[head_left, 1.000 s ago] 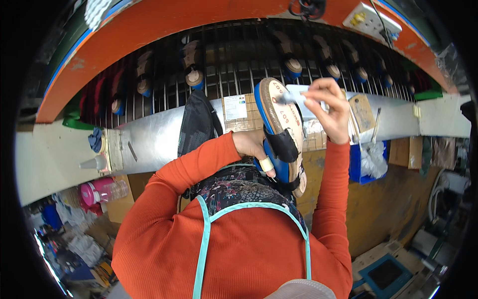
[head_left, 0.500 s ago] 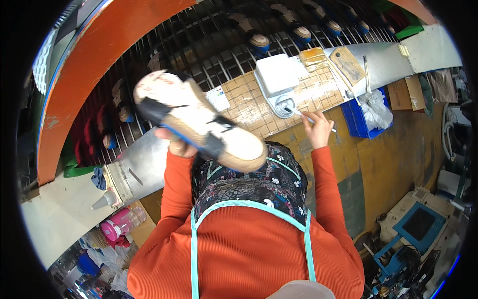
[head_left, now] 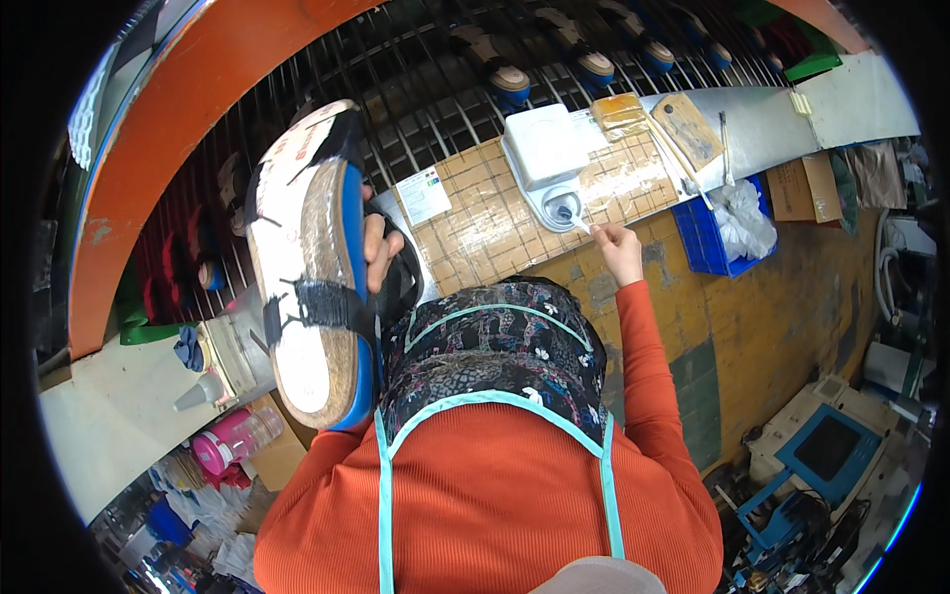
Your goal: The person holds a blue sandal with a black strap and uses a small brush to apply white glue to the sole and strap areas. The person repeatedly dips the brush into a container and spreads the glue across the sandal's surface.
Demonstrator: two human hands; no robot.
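Note:
A sandal upper on a blue shoe last (head_left: 302, 247) is raised at the left, its pale underside turned up. Black straps cross it and a tan, cork-like band runs round its edge. My left hand (head_left: 379, 252) is closed round the far side of it, partly hidden behind the last. Over the worktop, my right hand (head_left: 619, 255) pinches a slim white-handled brush (head_left: 583, 226). The brush's dark tip is in the small round cup (head_left: 562, 207) of a white dispenser (head_left: 545, 147).
Behind the cardboard-covered worktop (head_left: 465, 228), a rack of metal rods (head_left: 406, 129) carries several more lasted shoes (head_left: 510, 81). A wooden board (head_left: 688, 132) lies at the right. Below it hangs a blue basket (head_left: 708, 241) with plastic bags. A pink bottle (head_left: 223, 447) stands at lower left.
My left hand has swung the lasted sandal left and turned it from slanting to nearly lengthwise. My right hand has shifted slightly left, and the brush now reaches further into the cup.

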